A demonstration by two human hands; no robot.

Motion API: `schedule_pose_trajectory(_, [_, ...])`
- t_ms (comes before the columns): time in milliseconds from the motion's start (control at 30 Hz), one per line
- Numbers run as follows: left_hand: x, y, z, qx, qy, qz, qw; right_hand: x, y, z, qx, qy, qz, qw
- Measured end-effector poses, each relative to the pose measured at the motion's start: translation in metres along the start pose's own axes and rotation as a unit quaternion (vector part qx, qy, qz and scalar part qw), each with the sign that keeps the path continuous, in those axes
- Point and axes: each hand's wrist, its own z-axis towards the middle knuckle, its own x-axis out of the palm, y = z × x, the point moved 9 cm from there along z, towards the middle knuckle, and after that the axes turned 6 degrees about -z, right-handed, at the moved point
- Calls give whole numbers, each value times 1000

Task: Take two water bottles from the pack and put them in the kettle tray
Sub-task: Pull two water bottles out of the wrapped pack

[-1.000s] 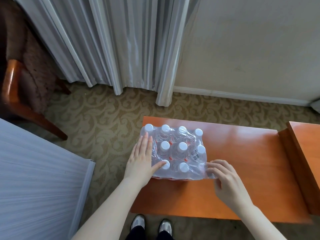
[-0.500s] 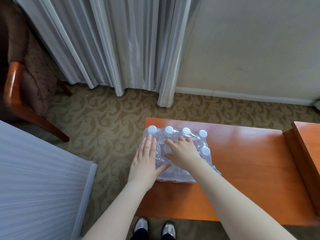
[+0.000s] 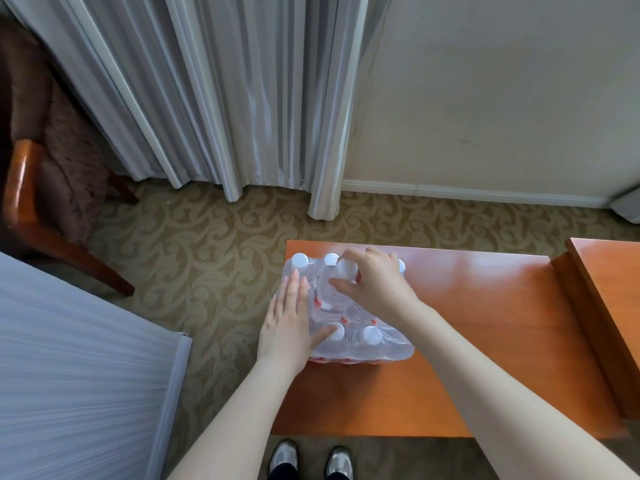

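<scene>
A shrink-wrapped pack of water bottles point(image 3: 346, 313) sits at the left end of an orange wooden counter point(image 3: 485, 327), lower centre of the frame. The left hand point(image 3: 289, 327) lies flat and open against its left side, and the right hand point(image 3: 372, 284) curls around a white-capped bottle point(image 3: 346, 270) in the far row. The bottles look light but full, their film slick and yielding, so the firm neck under the cap seems the surest hold.

No text can be read on the pack point(image 3: 349, 327) or elsewhere.
</scene>
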Motion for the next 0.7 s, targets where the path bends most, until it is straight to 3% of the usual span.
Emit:
schedule_pose_trajectory(200, [-6, -4, -1, -14, 46, -2, 999, -89, 18, -3, -7, -56, 44, 997])
schedule_pose_trajectory(300, [-30, -13, 1, -43, 62, -146, 986, -117, 19, -6, -8, -61, 39, 997])
schedule_pose_trajectory(367, [-57, -23, 2, -53, 83, -300, 949, -126, 20, -8, -11, -52, 30, 998])
schedule_pose_trajectory(467, [-113, -51, 2, 22, 65, -413, 908, -132, 22, -12, -19, -39, 16, 999])
schedule_pose_trajectory(700, [-174, -118, 9, 139, 50, -451, 880, -148, 45, -16, -35, -66, 20, 997])
